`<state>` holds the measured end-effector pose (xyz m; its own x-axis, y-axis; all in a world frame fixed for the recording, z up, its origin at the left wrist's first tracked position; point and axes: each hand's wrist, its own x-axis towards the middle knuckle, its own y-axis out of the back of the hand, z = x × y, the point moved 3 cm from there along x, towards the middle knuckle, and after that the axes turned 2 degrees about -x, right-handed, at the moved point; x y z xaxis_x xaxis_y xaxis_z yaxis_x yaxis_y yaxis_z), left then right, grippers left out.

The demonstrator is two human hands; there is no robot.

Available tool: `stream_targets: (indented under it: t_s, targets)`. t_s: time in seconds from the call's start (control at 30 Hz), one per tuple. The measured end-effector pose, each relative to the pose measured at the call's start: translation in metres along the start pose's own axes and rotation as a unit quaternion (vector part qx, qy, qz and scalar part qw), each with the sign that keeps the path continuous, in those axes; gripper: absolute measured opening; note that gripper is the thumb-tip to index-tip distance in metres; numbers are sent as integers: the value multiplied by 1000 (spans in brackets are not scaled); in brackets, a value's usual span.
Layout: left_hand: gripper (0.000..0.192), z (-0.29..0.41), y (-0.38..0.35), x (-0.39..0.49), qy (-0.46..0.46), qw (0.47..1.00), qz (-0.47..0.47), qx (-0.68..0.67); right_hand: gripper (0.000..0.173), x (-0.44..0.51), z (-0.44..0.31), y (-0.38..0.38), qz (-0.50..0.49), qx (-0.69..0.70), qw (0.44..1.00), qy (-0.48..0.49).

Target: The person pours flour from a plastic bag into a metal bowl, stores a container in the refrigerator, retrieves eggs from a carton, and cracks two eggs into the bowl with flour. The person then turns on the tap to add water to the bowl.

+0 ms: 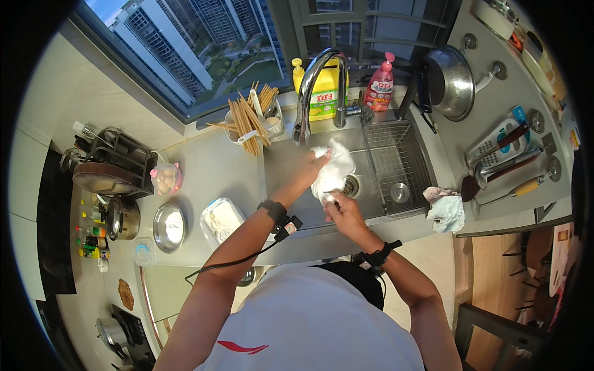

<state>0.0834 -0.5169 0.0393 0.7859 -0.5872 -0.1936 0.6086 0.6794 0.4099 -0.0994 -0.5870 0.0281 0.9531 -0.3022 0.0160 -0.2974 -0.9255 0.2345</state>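
A crumpled white cloth (338, 164) is held between both hands over the stainless steel sink (290, 178). My left hand (315, 168) grips its upper part, fingers partly hidden by the fabric. Lower down, my right hand (344, 213) pinches the cloth's bottom end near the sink's front edge. Just right of the cloth shows the round drain (351, 186). A chrome gooseneck faucet (304, 99) arches above, its spout end close to my left hand; I cannot tell whether water runs.
A wire basket (394, 153) fills the sink's right side. Chopsticks in a white holder (253, 120) stand behind left, near a yellow detergent bottle (322, 88) and a pink pump bottle (379, 86). Left lie a white-powder container (222, 222) and a metal bowl (170, 227). Cloths (445, 211) hang right.
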Motion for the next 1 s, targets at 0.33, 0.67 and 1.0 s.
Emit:
stream_targets:
  t_s: [0.33, 0.67, 1.0]
  targets:
    - [32, -18, 7, -53, -34, 957, -228, -175, 11, 37, -50, 56, 15, 59, 998, 8]
    - [36, 9, 11, -80, -70, 936, -338, -73, 11, 78, -3, 63, 26, 242, 955, -169]
    - [52, -18, 5, -77, 18, 978, -203, -35, 22, 60, -28, 43, 105, -24, 992, 64]
